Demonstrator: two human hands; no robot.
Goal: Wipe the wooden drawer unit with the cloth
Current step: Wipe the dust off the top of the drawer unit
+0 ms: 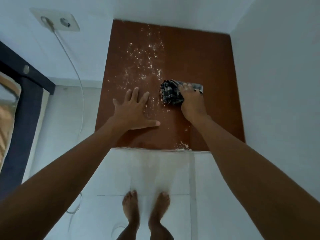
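The right hand's fingers [186, 87] are clamping down on the bunched dark checked cloth [171, 94], pressing it onto the wooden drawer unit [207, 66] near the middle of its top. The left hand [133, 110] is lying flat just beside, fingers spread apart, gripping nothing. White powder [147, 58] is speckling the surface beyond and between both hands. The cloth is judged soft and light; it is best gripped from above over the bunch so it stays gathered.

Dim, bluish light; soft overall blur, strong wide-angle distortion at edges.
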